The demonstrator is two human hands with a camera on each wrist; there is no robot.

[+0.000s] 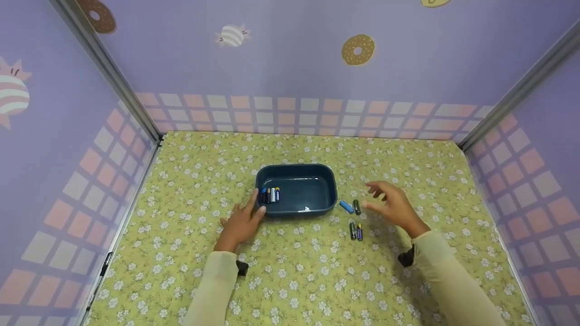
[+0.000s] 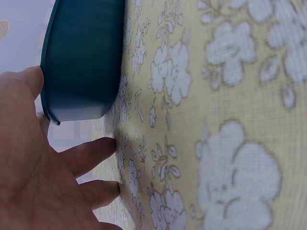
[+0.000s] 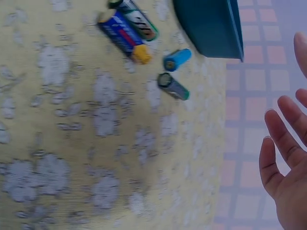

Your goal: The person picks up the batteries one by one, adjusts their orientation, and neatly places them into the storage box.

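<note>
Above the flowered cloth (image 1: 301,253), your right hand (image 1: 393,206) hangs loosely bent, holding nothing; your left hand (image 1: 242,223) touches the tub (image 1: 303,195) with extended fingers. Four loose batteries (image 1: 356,207) lie near your right hand, probably light, stiff and prone to roll: pinch each mid-barrel.

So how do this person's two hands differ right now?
The left hand touches the rim of the dark blue tub; the right hand is empty, apart from the tub.
The left hand is at the tub's left end; the right hand is off its right end, near the loose batteries.
The left hand's fingers are spread; the right hand's curve toward its thumb, leaving a gap.
Both are bare, below pale sleeves.
</note>
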